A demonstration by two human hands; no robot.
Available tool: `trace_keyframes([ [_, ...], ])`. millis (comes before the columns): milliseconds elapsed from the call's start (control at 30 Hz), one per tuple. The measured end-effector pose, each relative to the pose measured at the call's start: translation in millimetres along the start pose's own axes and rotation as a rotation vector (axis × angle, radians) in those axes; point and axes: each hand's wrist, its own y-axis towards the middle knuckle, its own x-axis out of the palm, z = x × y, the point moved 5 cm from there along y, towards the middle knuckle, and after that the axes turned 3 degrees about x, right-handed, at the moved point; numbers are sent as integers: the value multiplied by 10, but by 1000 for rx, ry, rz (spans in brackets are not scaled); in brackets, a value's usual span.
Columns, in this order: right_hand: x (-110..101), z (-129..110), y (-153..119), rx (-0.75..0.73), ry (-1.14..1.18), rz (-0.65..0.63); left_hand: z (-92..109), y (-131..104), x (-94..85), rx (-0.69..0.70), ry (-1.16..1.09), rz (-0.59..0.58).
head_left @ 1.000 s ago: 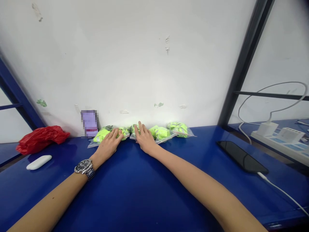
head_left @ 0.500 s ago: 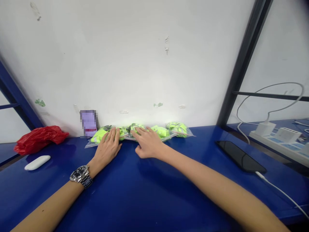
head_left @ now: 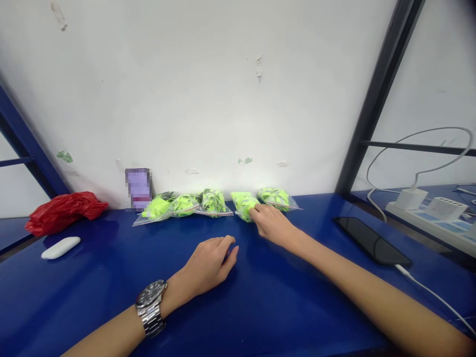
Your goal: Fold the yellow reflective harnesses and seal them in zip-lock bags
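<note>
Along the wall lies a row of clear zip bags packed with neon yellow-green banded material, perhaps reflective straps. My right hand (head_left: 273, 224) pinches the right side of one bag of neon straps (head_left: 242, 202); its fingertips are partly hidden. Just beyond that hand lies the rightmost bag (head_left: 277, 197). To the left sit three more: a bag with dark patches (head_left: 213, 201), a middle bag (head_left: 185, 203) and the leftmost bag (head_left: 158, 207). My left hand (head_left: 212, 262), wearing a metal watch (head_left: 151, 302), hovers low over the blue table, fingers loosely bent, thumb apart, holding nothing.
On the left of the blue table (head_left: 282, 307) are a red plastic bag (head_left: 65, 213) and a white oval case (head_left: 61, 247). A blurred purple upright item (head_left: 139, 189) leans on the wall. To the right are a charging phone (head_left: 372, 240) and a power strip (head_left: 427, 218).
My left hand has come off the left bags, moving right and toward me. My right hand has shifted right and taken hold of a bag, now separated from the one on its left.
</note>
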Motion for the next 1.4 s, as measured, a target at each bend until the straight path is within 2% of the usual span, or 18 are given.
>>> trace_keyframes([
  [100,-123,-100,-73,125,352,-13,-26,34,17,-165,-317,-28],
  [200,-190,-223,-186,212,627,-15,-57,56,48,-302,-539,5],
  [333,-223,-366,-307,182,720,75,-97,65,151,-411,-760,58],
  [533,-216,-413,-335,40,730,78,-117,67,203,-381,-907,85],
  [800,-170,-429,-355,29,722,92,-121,59,174,-290,-884,93],
  [900,-180,-450,-380,-27,571,111,-111,44,173,-279,-879,93],
  [1033,-180,-495,-413,-64,284,66,-105,20,185,-320,-817,75],
  [1133,-191,-554,-429,-45,118,63,-97,34,167,-348,-688,59],
  [1267,-235,-629,-400,-82,-1,109,-103,83,63,-328,-450,103],
  [1333,-273,-580,-358,-76,-40,165,-153,80,21,-342,-363,125],
  [1400,-320,-451,-316,-1,-59,252,-224,57,5,-359,-290,116],
])
